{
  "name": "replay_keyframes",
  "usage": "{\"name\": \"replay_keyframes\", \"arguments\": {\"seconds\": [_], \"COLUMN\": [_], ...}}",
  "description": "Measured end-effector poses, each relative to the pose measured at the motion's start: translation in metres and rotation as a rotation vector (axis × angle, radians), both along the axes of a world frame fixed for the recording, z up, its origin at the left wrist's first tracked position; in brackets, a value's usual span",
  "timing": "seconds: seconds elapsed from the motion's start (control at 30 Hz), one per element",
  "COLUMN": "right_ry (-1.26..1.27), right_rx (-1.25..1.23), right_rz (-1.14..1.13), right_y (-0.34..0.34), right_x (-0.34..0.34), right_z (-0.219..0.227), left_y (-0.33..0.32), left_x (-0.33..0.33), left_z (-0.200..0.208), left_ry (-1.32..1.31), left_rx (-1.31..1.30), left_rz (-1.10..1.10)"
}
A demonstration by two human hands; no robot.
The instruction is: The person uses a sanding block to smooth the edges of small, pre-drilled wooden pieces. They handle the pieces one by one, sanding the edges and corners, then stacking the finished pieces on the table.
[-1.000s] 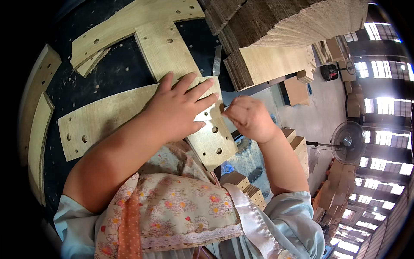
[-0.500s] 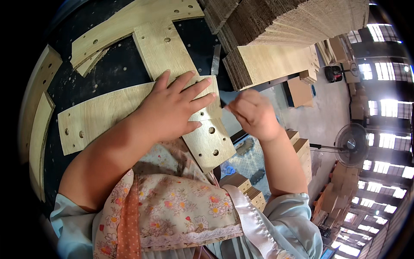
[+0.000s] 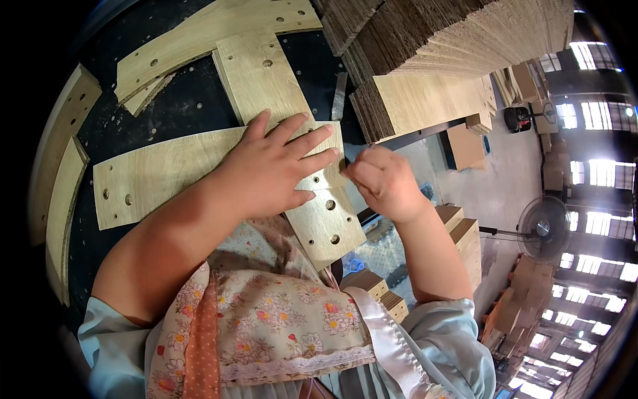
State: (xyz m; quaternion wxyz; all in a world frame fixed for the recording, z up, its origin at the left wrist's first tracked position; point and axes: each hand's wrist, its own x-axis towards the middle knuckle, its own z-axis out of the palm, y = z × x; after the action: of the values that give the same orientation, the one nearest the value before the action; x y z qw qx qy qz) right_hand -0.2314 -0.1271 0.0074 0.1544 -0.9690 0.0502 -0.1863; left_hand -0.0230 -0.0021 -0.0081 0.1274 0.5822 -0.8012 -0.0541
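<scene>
My left hand lies flat with spread fingers on the right end of a pale, gently curved wooden board with drilled holes. This board lies across a second drilled board, whose end sticks out toward my apron. At the upper board's right end edge, my right hand is closed in a fist with the knuckles up. Its fingertips are at the edge; whatever it holds, if anything, is hidden. A flat metal strip lies just beyond that corner on the dark tabletop.
At the far side lie a straight board and a curved board. More curved pieces rest at the left. A tall stack of boards stands at the far right. A standing fan is on the floor beyond.
My right fist has shifted slightly down along the board's end edge. My left hand stays pressed on the board. The whole view has tilted a little.
</scene>
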Motion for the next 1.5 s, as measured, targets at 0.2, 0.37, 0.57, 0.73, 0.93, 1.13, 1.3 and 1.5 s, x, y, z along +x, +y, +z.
{"name": "replay_keyframes", "arguments": {"seconds": [0.2,0.37,0.57,0.73,0.93,1.13,1.3,1.5], "right_ry": [-0.062,0.142,0.094,0.140,0.102,0.098,0.147,0.037], "right_rx": [0.039,-0.031,-0.078,-0.048,-0.050,0.071,0.008,0.099], "right_rz": [0.032,-0.030,-0.110,-0.126,-0.246,-0.092,-0.303,-0.214], "right_y": [0.004,0.011,0.017,0.032,0.027,0.047,0.039,0.045], "right_x": [-0.007,0.002,0.002,0.006,0.005,0.008,0.012,0.010], "right_z": [0.011,0.012,0.016,0.020,0.016,0.007,0.013,0.017], "left_y": [-0.001,0.001,0.001,0.001,0.000,0.001,0.000,0.000], "left_x": [0.001,0.000,0.001,0.002,0.001,0.003,0.003,0.004], "left_z": [-0.004,-0.003,-0.002,-0.006,-0.006,-0.010,-0.011,-0.010], "left_ry": [0.015,0.018,0.029,0.028,0.061,0.059,0.073,0.066], "left_rx": [-0.028,-0.029,-0.088,-0.060,-0.066,-0.087,-0.098,-0.092], "left_rz": [-0.007,-0.016,-0.018,-0.004,-0.006,-0.018,-0.014,-0.015]}}
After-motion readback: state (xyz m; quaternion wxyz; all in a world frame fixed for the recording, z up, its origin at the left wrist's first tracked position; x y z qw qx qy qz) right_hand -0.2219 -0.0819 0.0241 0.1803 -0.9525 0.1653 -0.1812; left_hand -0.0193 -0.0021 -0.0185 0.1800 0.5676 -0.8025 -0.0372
